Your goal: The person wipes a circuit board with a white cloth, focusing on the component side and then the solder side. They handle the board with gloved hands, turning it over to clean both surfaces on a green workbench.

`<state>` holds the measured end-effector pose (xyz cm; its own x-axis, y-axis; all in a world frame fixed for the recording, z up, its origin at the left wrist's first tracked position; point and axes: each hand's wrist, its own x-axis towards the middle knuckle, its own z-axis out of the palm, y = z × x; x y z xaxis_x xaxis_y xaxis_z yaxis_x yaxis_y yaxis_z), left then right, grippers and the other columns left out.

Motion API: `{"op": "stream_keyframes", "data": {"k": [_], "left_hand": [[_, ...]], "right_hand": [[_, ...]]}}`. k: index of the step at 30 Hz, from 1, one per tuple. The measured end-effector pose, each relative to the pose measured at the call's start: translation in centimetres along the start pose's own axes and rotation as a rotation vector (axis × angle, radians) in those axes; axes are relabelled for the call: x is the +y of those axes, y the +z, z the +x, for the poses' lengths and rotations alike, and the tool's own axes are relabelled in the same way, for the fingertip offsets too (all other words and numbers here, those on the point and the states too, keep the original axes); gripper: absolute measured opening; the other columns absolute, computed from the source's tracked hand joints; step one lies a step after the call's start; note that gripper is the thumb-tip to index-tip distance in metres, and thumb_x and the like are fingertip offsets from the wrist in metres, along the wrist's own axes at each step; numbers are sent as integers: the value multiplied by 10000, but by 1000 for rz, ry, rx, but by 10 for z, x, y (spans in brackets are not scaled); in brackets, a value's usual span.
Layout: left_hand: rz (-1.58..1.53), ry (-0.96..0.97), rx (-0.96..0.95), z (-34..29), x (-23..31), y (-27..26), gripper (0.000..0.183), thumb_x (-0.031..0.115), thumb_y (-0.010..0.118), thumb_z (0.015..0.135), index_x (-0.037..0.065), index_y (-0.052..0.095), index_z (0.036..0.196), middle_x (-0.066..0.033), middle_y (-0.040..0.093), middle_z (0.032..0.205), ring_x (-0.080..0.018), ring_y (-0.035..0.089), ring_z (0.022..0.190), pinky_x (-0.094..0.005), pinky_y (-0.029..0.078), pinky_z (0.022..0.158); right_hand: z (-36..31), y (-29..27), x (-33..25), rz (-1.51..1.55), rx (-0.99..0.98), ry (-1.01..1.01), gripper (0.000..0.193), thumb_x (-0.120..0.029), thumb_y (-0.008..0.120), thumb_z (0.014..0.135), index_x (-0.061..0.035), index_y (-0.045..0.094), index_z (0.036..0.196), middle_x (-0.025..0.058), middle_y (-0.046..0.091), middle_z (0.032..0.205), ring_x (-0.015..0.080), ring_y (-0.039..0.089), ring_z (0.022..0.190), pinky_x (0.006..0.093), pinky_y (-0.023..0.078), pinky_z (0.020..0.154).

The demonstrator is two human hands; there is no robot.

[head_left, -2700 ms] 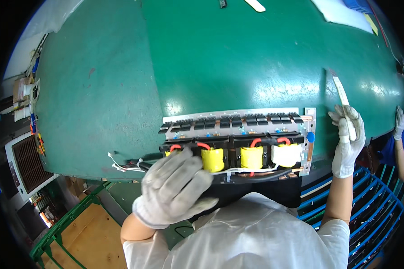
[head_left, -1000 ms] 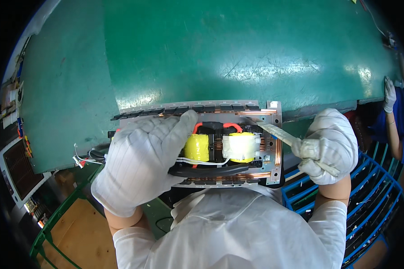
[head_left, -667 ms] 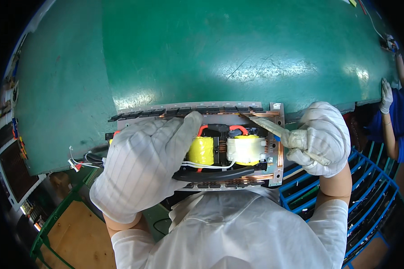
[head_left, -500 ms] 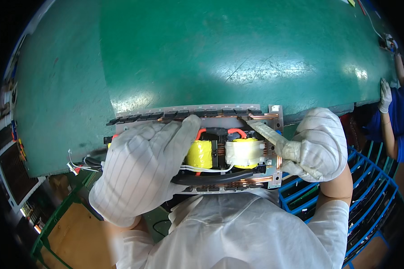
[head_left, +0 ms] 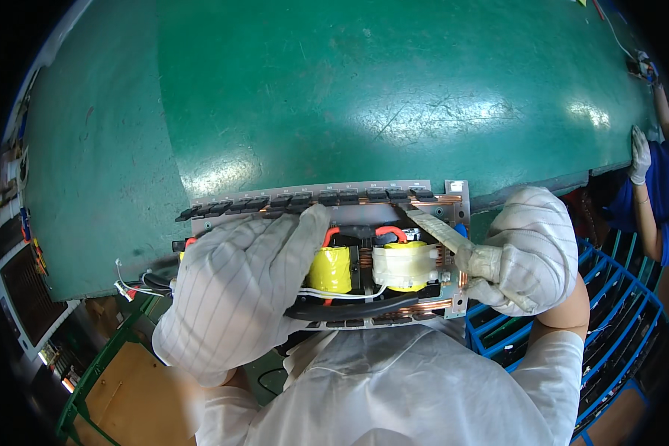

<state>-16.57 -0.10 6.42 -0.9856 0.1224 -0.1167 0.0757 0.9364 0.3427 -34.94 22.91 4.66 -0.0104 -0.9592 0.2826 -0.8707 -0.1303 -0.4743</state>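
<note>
The right hand (head_left: 534, 251) grasps a taped tool (head_left: 440, 230); the left hand (head_left: 238, 286) covers the circuit board (head_left: 358, 215), its grip cannot be told.

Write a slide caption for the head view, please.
White-gloved left hand on a long grey circuit board, right hand holding a slim off-white tool over it.

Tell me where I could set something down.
Free: the green tabletop beyond the circuit board and, at left, beyond the loose wires. Crowded: the board itself, with coils, the left hand, and, over its right half, the tool in the right hand.
</note>
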Motion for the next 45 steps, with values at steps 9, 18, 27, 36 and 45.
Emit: {"op": "stream_keyframes", "data": {"k": [9,18,27,36,45], "left_hand": [[33,-24,-10,1,1,-1,725,302,759,596,-6,543,1216,-133,667,941,-260,659,812,-379,521,784],[-12,-10,-15,5,-1,3,642,231,754,607,-19,553,1163,-161,663,925,-324,660,824,-411,515,776],[-63,-11,-57,11,-3,-1,667,239,769,580,-49,565,1146,-171,665,914,-319,662,797,-390,518,706],[-65,-38,-177,17,-3,-11,720,260,784,581,-56,553,1185,-172,665,966,-329,658,846,-385,510,755],[-134,-50,-244,24,-8,-23,735,258,795,574,-34,551,1203,-172,648,1020,-346,636,925,-395,490,811]], "right_hand": [[1,6,-10,-64,63,108,288,-268,792,685,-111,678,898,17,545,585,205,507,508,342,403,527],[10,-9,-16,-68,-225,195,283,-320,768,706,-97,672,852,64,590,626,226,517,513,334,415,568],[-11,-7,-13,-40,-176,225,220,-298,739,730,-149,696,886,33,527,612,237,520,599,378,411,631],[-23,-4,-4,243,168,590,302,-331,661,793,-64,604,665,61,532,619,258,528,612,354,449,675],[-52,2,21,661,691,846,258,-223,664,804,29,629,850,78,643,718,120,569,524,258,469,550]]}}
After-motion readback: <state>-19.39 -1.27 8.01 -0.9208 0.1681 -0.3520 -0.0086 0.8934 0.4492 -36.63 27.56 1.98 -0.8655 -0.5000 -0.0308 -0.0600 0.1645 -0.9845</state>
